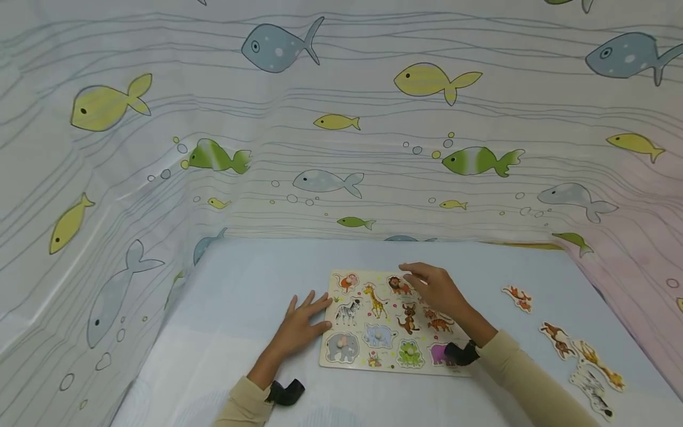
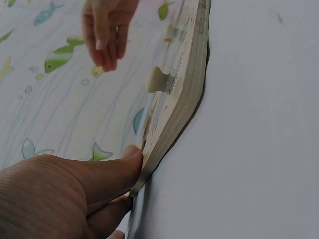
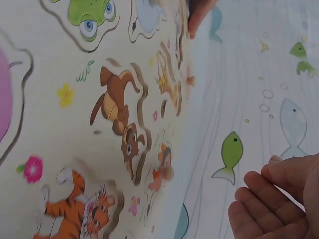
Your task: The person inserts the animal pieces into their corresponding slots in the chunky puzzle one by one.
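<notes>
A wooden animal puzzle board (image 1: pixel 392 359) lies on the table. My left hand (image 1: pixel 301 326) touches its left edge with spread fingers; the left wrist view shows the thumb (image 2: pixel 124 164) against the board's rim. Above the board's upper right part hovers my right hand (image 1: pixel 434 289), fingers loosely bent and holding nothing. Close to its fingertips is the lion piece (image 1: pixel 399 286). Elephant (image 1: pixel 341 349), frog (image 1: pixel 409 354), blue animal (image 1: pixel 379 336) and monkey (image 1: pixel 348 281) pieces sit in the board. Printed kangaroo (image 3: pixel 119 104) and tiger (image 3: pixel 75 214) pictures show in bare recesses.
Right of the board lie loose tiger (image 1: pixel 517 298), kangaroo (image 1: pixel 557 340), giraffe (image 1: pixel 597 363) and zebra (image 1: pixel 591 390) pieces. A fish-patterned sheet (image 1: pixel 373 136) hangs around the table (image 1: pixel 245 273). Black wrist cameras (image 1: pixel 287 392) are strapped to both wrists.
</notes>
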`<action>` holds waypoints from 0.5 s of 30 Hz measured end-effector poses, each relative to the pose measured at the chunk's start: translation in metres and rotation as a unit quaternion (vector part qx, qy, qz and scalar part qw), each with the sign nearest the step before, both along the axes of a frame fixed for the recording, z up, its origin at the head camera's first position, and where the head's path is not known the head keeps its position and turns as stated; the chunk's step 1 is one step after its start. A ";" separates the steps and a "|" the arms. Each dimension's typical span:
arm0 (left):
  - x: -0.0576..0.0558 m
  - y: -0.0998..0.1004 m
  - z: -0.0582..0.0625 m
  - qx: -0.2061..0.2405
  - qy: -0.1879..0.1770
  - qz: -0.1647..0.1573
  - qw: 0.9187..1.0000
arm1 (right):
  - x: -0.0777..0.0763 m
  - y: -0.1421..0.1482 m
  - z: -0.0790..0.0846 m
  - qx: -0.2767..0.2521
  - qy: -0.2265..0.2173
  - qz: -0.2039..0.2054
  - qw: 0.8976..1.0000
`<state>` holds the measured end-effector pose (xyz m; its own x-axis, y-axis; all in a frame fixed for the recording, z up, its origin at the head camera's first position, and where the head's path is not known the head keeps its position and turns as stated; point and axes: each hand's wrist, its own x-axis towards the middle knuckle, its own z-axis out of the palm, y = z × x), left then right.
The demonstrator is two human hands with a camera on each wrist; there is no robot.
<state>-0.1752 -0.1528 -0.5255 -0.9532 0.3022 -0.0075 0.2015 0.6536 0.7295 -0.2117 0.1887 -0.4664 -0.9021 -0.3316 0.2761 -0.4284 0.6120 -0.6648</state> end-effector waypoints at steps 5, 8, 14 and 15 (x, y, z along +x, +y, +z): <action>0.001 0.001 0.000 -0.001 0.000 -0.005 1.000 | 0.009 0.030 -0.001 0.018 0.009 -0.032 0.999; 0.000 0.000 0.000 -0.009 0.007 -0.002 1.000 | 0.012 0.052 -0.004 0.028 0.008 -0.067 0.997; -0.001 -0.002 0.000 -0.005 0.006 -0.001 1.000 | 0.019 0.097 -0.007 0.057 -0.001 -0.139 0.989; -0.001 -0.002 0.000 -0.004 0.004 -0.002 1.000 | 0.020 0.105 -0.007 0.061 -0.003 -0.149 0.987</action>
<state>-0.1761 -0.1550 -0.5258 -0.9520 0.3060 -0.0017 0.2103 0.6581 0.7230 -0.1913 0.2933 -0.4733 -0.9662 -0.0813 0.2447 -0.2132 0.7858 -0.5806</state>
